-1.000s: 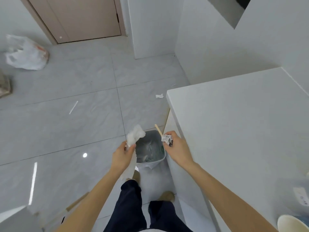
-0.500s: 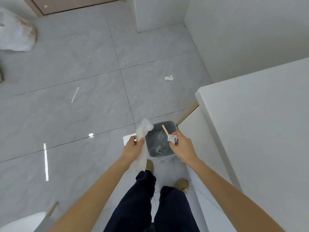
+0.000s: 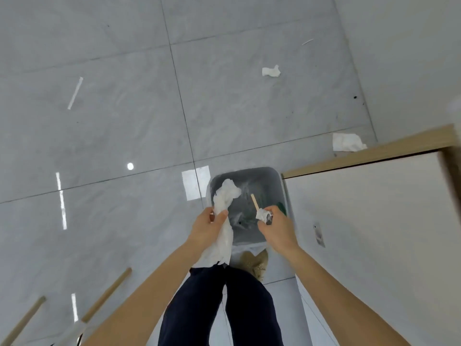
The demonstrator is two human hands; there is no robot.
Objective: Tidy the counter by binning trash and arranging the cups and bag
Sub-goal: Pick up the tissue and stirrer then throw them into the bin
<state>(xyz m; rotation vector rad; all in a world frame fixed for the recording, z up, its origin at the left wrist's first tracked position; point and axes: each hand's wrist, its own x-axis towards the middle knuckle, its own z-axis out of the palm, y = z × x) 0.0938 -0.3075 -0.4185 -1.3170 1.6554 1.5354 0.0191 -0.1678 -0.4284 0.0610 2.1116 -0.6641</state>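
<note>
A small grey trash bin point(image 3: 279, 181) lined with a plastic bag stands on the tiled floor, right beside the white cabinet. My left hand point(image 3: 207, 227) grips a long crumpled white paper towel point(image 3: 225, 196); its upper end hangs over the bin's left rim. My right hand point(image 3: 277, 224) pinches a small crumpled wrapper with a wooden stick point(image 3: 260, 212) poking up, held over the bin's opening. The counter top, cups and bag are out of view.
White cabinet side point(image 3: 374, 233) with a wooden edge fills the right. Paper scraps point(image 3: 271, 71) point(image 3: 346, 143) and a white straw-like strip point(image 3: 74, 93) lie on the floor. Wooden legs point(image 3: 107, 294) show at lower left. My dark trousers and a shoe point(image 3: 254, 262) are below the bin.
My head has tilted further down, so the counter top left the view. Both hands moved closer over the bin, still holding the paper towel and the wrapper with stick.
</note>
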